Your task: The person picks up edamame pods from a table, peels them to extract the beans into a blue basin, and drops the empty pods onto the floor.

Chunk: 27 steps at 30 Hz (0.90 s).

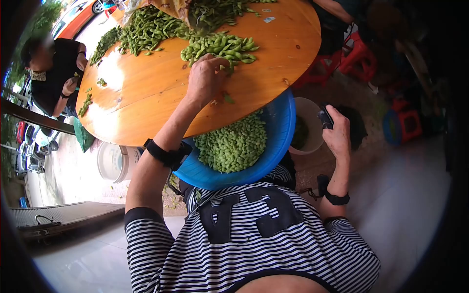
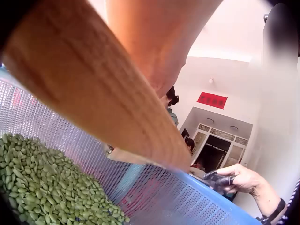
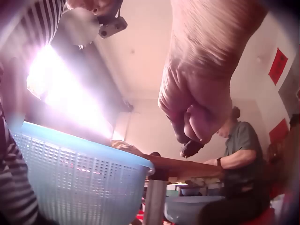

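My left hand (image 1: 207, 78) reaches over the wooden table, its bent fingers at the near edge of a small heap of green soybean pods (image 1: 220, 48). A pod shows right at its fingertips. Off the table's right side, my right hand (image 1: 337, 132) is raised beside a white bucket (image 1: 309, 124). Black material (image 2: 220, 182) covers or sits at its thumb and fingertips; I cannot tell whether the fingers hold anything. Under the table edge, a blue basket (image 1: 279, 146) on my lap holds many shelled green beans (image 1: 232, 144).
A larger pile of pods (image 1: 146, 31) lies at the back of the round table (image 1: 273, 58), near a plastic bag (image 1: 171, 7). Someone in black (image 1: 56, 73) sits at the left. Another bucket (image 1: 115, 161) stands lower left; red stools (image 1: 359, 58) stand at right.
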Motion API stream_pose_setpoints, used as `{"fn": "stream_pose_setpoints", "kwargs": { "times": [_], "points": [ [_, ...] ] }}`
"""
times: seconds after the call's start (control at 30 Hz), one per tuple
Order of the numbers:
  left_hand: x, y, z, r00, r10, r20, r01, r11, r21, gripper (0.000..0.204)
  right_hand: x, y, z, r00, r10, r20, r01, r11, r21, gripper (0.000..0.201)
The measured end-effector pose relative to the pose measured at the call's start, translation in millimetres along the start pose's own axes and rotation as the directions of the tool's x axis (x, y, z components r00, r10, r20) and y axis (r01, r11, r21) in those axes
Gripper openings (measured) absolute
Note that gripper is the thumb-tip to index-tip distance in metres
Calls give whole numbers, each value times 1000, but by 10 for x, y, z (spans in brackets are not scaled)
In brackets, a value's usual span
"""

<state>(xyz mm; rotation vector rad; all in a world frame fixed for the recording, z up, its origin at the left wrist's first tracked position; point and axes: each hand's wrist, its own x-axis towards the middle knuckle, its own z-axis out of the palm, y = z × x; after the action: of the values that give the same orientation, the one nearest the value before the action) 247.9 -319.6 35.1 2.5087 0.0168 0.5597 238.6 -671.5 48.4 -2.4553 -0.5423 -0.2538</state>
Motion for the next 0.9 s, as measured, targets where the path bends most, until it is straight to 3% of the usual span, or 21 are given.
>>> {"fn": "stream_pose_setpoints", "kwargs": {
  "times": [0.1,0.13,0.17,0.2,0.23,0.3,0.37,0.43,0.6,0.67,0.77,0.9],
  "points": [
    [-139,196,-103,999,-40,-6,39,989,-140,13,92,-287,157,998,-64,-13,65,971,230,24],
    [-195,299,-165,974,-183,131,221,886,-408,11,114,-429,207,995,-99,-13,97,933,347,24],
    [-268,363,-198,914,-273,301,405,682,-609,10,126,-572,259,991,-133,-17,126,880,459,25],
    [-356,368,-209,937,-154,315,345,568,-747,11,126,-682,333,990,-142,-6,126,856,501,25],
    [-443,400,-224,937,-153,315,344,568,-748,11,132,-782,399,988,-153,4,126,831,542,25],
    [-602,478,-278,922,-55,384,383,286,-879,9,160,-960,493,970,-238,-40,218,795,566,28],
    [-699,540,-348,904,-104,415,428,272,-862,9,182,-1090,509,954,-299,-33,265,784,561,33],
    [-761,593,-409,831,-189,523,552,169,-817,10,167,-1162,503,946,-325,4,263,772,579,37],
    [-836,667,-336,871,-183,457,491,252,-834,13,127,-1175,498,916,-400,35,290,721,629,46],
    [-843,666,-316,866,-193,461,498,257,-828,13,117,-1126,534,934,-336,121,166,708,686,47],
    [-855,677,-313,857,-203,473,514,285,-809,15,136,-1004,527,904,-363,227,83,670,738,46],
    [-859,718,-347,846,-210,491,534,324,-781,13,141,-1002,520,913,-359,195,127,703,699,45]
  ]
}}
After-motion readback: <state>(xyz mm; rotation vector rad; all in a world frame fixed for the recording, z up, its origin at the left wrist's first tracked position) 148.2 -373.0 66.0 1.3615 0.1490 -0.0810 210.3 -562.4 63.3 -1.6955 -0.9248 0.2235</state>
